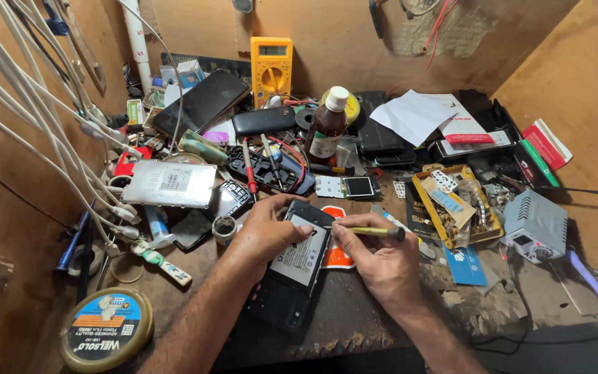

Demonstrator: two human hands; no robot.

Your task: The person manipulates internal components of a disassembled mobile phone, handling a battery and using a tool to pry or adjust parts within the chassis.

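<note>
Near the front edge of a cluttered workbench (354,325), a dark phone (292,273) lies face down, battery showing. A left hand (266,232) grips its upper left side, thumb curled over the rim; a right hand (382,263) pinches a yellow-handled screwdriver (372,231), tip at the phone's top edge.

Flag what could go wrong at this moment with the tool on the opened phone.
The right hand presses a thin yellow-handled tool at the phone's battery; a slip could gouge it. The left hand alone steadies the black phone near the bench edge, so it could slide off. The brown bottle behind could tip.
</note>
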